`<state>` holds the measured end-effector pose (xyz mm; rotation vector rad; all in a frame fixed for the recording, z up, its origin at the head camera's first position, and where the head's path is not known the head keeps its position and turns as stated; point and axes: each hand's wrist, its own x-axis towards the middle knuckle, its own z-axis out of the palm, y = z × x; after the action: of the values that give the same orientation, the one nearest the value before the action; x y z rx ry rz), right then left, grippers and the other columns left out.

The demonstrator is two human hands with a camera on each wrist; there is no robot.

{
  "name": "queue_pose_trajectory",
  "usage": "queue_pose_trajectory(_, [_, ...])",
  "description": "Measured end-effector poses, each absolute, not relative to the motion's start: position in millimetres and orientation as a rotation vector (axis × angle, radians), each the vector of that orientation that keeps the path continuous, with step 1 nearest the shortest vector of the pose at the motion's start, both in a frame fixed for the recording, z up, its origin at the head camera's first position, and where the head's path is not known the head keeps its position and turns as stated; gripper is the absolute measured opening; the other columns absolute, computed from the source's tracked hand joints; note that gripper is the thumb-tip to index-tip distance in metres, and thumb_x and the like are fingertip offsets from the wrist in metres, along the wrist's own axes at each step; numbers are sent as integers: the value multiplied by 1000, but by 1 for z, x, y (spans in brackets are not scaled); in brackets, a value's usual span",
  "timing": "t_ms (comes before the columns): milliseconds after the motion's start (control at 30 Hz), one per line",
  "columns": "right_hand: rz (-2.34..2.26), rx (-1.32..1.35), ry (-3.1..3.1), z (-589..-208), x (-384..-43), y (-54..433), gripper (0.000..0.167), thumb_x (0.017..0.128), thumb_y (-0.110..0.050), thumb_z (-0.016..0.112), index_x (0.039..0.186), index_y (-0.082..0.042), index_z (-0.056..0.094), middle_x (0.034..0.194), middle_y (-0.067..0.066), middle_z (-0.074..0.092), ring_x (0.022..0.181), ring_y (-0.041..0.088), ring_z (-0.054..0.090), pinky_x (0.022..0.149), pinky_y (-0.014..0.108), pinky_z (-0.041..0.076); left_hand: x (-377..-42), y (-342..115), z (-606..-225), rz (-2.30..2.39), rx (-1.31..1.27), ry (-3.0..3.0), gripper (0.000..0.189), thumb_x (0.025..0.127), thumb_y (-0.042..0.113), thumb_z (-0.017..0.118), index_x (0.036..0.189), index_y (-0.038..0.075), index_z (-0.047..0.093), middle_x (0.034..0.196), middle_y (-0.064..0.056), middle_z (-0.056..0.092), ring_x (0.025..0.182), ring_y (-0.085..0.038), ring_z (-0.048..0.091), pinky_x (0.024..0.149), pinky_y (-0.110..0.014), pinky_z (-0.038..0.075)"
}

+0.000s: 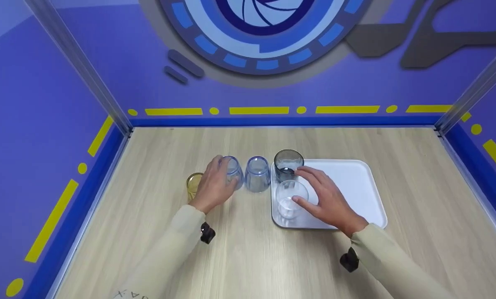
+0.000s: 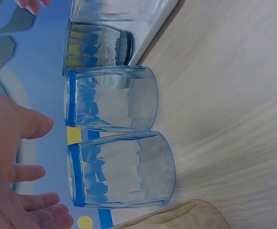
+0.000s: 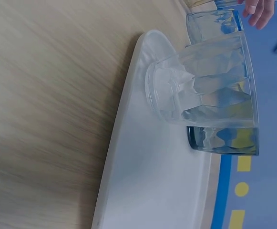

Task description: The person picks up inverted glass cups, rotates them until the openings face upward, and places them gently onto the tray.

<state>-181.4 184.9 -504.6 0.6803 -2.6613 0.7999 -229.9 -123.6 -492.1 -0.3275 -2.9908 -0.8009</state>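
Note:
Two light-blue glasses stand upside down side by side on the table, the left one point(image 1: 234, 169) and the right one point(image 1: 258, 174). My left hand point(image 1: 217, 182) is over the left blue glass, fingers spread; in the left wrist view a gap shows between hand and glasses. A yellow glass point(image 1: 192, 182) stands left of that hand, partly hidden by it. On the left side of the white tray point(image 1: 347, 187), a clear glass point(image 1: 287, 203) and a dark grey glass point(image 1: 288, 160) stand upright. My right hand point(image 1: 327, 199) hovers beside these two, thumb and fingers apart, holding nothing.
The tray lies on a light wood table point(image 1: 239, 257), right of the blue glasses. Blue-purple panels point(image 1: 273, 95) with yellow marks wall the table at the back and both sides. A dark wrist camera point(image 1: 207, 233) hangs beneath the left cuff, another point(image 1: 349, 260) beneath the right.

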Motion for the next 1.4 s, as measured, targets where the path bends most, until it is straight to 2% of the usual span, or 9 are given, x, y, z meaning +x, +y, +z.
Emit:
queue_pose_trajectory(333, [836,687,-2592,-509,-183,186,63,85,-40,72,139,-18,50,142,1,50,132,20,45,110,46,38,-237,-123,-497,-778,-307,-3016,62,93,30,59,147,7,37,154,-18,30,143,-34,31,116,-50,30])
queue_pose_trajectory(633, [895,670,-2547,-512,-184,187,61,84,-34,74,137,-15,52,140,3,51,131,21,46,110,44,36,-244,-120,-500,-762,-287,-3022,61,94,30,58,146,7,38,153,-18,31,142,-34,33,114,-51,33])
queue_pose_trajectory(1400, [973,578,-2532,-516,-185,189,65,84,-33,74,141,-13,48,141,2,51,133,19,45,112,43,35,-254,-116,-510,-751,-262,-3087,65,96,29,56,151,7,30,155,-18,27,143,-33,30,115,-49,32])
